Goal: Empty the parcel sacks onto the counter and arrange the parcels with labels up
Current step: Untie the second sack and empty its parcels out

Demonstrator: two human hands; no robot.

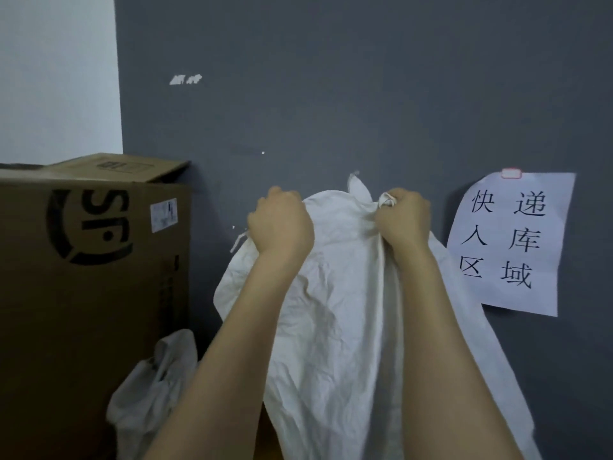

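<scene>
A white cloth parcel sack (pixel 338 310) hangs in front of the dark grey wall, lifted high by both hands. My left hand (pixel 280 224) grips its upper edge on the left, fingers curled into the cloth. My right hand (pixel 403 219) grips the bunched top corner on the right, where a tie cord shows. The sack's lower end runs out of the frame at the bottom. No parcels and no counter surface are visible.
A large brown cardboard box (pixel 86 293) with a black logo and a small label stands at the left. A second pale plastic bag (pixel 156 383) lies against its right side. A paper sign (pixel 510 244) with printed characters is taped to the wall at the right.
</scene>
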